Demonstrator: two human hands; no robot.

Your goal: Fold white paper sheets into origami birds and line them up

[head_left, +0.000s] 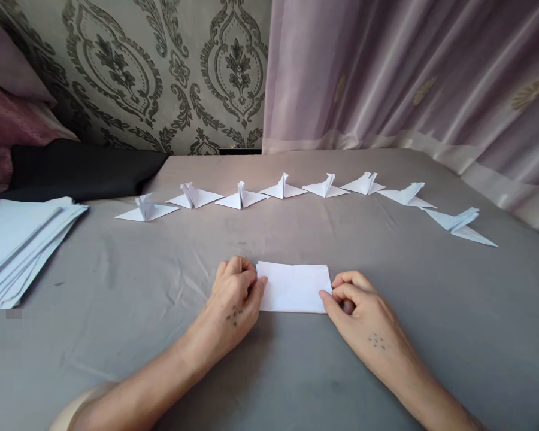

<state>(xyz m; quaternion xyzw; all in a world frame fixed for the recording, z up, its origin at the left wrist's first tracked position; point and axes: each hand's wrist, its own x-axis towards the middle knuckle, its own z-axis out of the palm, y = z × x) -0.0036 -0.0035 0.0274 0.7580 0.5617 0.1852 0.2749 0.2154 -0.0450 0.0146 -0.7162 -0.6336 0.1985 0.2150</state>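
Observation:
A folded white sheet of paper, rectangular and wider than it is deep, is held just over the grey cloth surface. My left hand pinches its left edge, thumb on top and the other fingers curled behind. At the opposite edge, my right hand grips the paper between thumb and bent fingers. Beyond the hands, several folded white paper birds stand in a curved row, among them one at the left end, one near the middle and one at the right end.
A stack of white paper sheets lies at the left edge on the grey cloth. Behind it is a black cloth. Patterned wallpaper and a pinkish curtain border the far side.

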